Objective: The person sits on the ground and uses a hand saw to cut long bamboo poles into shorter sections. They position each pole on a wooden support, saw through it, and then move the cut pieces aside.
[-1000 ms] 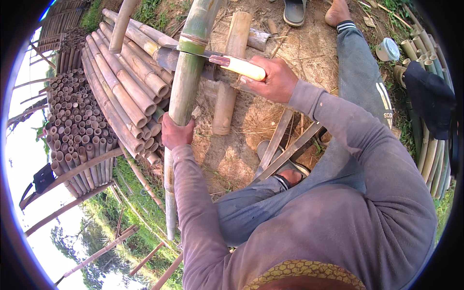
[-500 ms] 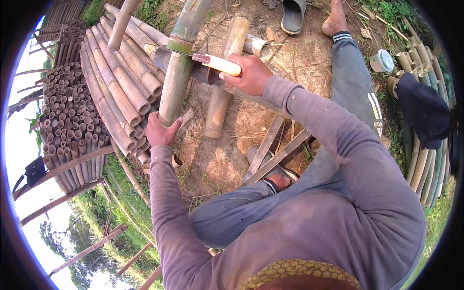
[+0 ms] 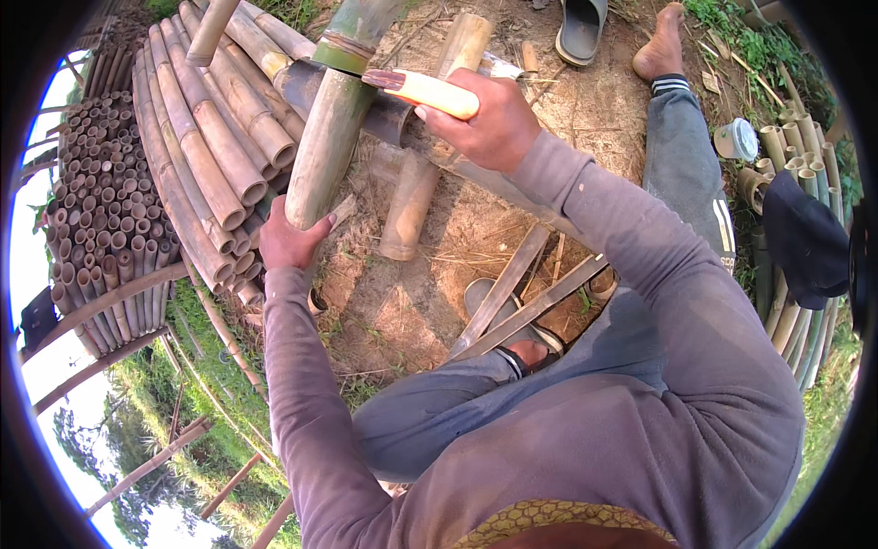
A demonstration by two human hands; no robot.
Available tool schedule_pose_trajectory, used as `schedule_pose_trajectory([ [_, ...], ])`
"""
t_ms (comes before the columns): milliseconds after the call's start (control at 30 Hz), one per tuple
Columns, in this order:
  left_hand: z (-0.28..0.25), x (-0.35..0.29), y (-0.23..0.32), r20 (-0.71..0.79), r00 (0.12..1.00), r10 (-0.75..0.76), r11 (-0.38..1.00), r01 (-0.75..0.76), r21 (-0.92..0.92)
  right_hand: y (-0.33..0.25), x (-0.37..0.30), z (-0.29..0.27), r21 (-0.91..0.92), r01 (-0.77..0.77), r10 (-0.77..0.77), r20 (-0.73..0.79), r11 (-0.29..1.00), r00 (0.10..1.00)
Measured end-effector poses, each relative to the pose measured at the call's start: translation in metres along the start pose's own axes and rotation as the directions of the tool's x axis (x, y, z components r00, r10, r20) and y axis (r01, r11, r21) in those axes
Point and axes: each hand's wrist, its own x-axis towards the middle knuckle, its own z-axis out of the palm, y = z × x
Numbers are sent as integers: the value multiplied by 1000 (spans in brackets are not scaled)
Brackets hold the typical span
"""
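Observation:
A thick green-grey bamboo pole (image 3: 331, 137) slants from the top of the view down toward my left side, with a bright green band bared just below a node. My left hand (image 3: 291, 236) is closed round its near end. In my right hand (image 3: 494, 119) is the pale handle of a knife (image 3: 425, 93), dark where the blade begins. The thin blade lies nearly edge-on against the pole at the green band, so its shape is mostly hidden. Beneath the pole runs a dark, trough-like bamboo piece (image 3: 389, 119).
Stacked bamboo poles (image 3: 215, 128) lie at left, beside a pile of short tubes (image 3: 110, 201). A loose bamboo length (image 3: 409, 210) and crossed slats (image 3: 512, 284) lie on the dirt. At right are a plastic tub (image 3: 734, 139), a dark cap (image 3: 805, 233) and a sandal (image 3: 582, 32).
The view has shifted slightly. The knife stays at the green band while its handle and my right hand sit a little farther right; my left hand keeps its hold on the pole.

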Motion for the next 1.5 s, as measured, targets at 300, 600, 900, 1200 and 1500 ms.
schedule_pose_trajectory([
  [300,-1,-10,-14,17,999,40,998,-39,-44,-18,-25,-8,73,-155,146,113,985,983],
  [600,59,-32,8,-466,884,-35,946,180,271,-83,50,-3,-50,-220,226,214,974,950],
  [900,9,-17,-4,-25,1000,5,1000,-4,24,17,-9,-9,156,-117,100,111,981,989],
  [1200,47,-64,4,-286,958,-17,975,79,206,-22,38,-38,71,-62,53,131,996,990],
  [1500,73,-87,11,-492,869,51,961,92,262,-46,5,-53,38,135,-137,43,990,990],
])
